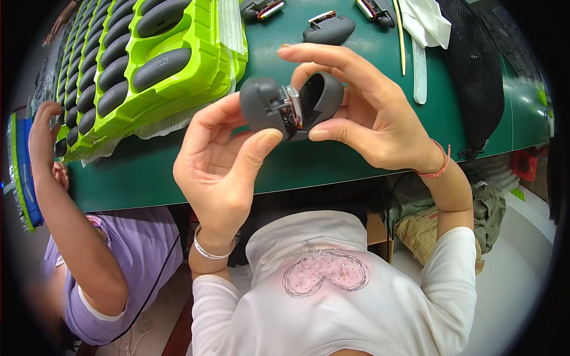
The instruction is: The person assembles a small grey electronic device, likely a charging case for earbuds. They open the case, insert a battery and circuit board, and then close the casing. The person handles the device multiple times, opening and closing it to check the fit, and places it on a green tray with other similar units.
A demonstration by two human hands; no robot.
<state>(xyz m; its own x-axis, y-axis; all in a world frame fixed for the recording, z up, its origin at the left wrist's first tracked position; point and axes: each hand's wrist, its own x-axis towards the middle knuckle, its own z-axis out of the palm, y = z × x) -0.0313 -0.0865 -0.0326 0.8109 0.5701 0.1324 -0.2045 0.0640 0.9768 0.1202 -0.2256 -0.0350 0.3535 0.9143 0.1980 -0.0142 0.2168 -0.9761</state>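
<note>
A white shirt [332, 285] with a sparkly heart design fills the bottom of the view, closest of all. Beyond it runs a green table [332, 160], its front edge just under the raised hands, with pale floor to the right and cloth bundles below the table there.

The left hand [222, 160] is lifted palm-up, its thumb and fingers wrapped around the grey rounded body [264, 107], which shows a small circuit part at its open end. The right hand [368, 113] comes in from the right, wrist bent, forefinger arched over the top and thumb beneath, pinching the dark grey end cap [323, 98]. The cap touches the body's open end, tilted against it. Both pieces are held above the table's near edge.

Up and left of the grip, a bright green tray [202, 71] holds rows of similar grey shells. Beyond the grip lie more partly open grey units [329, 28] and a white cloth [427, 21]. Far to the left, another person in a purple shirt [113, 261] reaches a hand [44, 127] to the tray's end.
</note>
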